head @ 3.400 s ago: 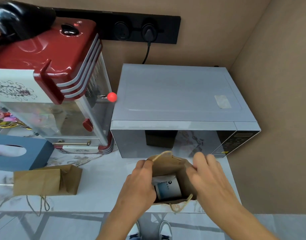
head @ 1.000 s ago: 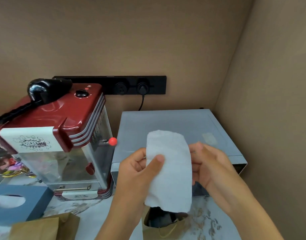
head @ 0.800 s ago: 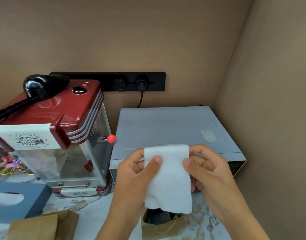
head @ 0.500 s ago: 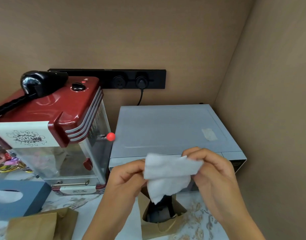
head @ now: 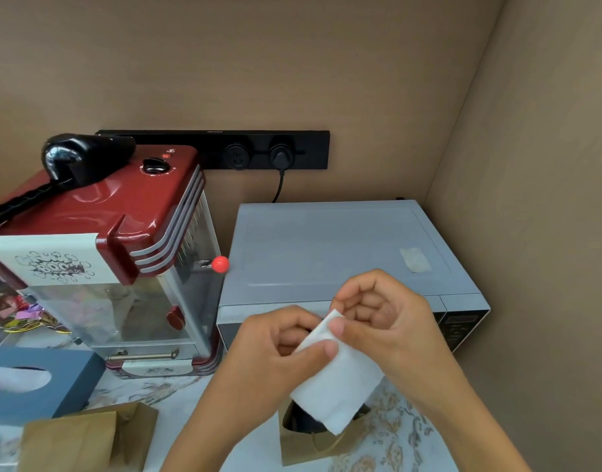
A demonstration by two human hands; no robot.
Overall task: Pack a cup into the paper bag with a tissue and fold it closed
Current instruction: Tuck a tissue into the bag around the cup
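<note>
A folded white tissue (head: 337,386) hangs between both hands, just above the open mouth of a brown paper bag (head: 313,447) standing on the marble counter. My left hand (head: 279,345) pinches the tissue's upper left edge with thumb and fingers. My right hand (head: 381,315) pinches its top corner. The bag's inside is dark; the cup in it is hidden by the tissue and shadow.
A silver microwave (head: 344,253) stands right behind the bag. A red popcorn machine (head: 99,247) sits to the left. A blue tissue box (head: 30,383) and a second paper bag (head: 85,437), lying flat, are at the lower left. Brown walls close the back and right.
The tissue has been folded smaller between both hands and lowered toward the bag's mouth. Earlier, both hands were at the bag with the cup inside.
</note>
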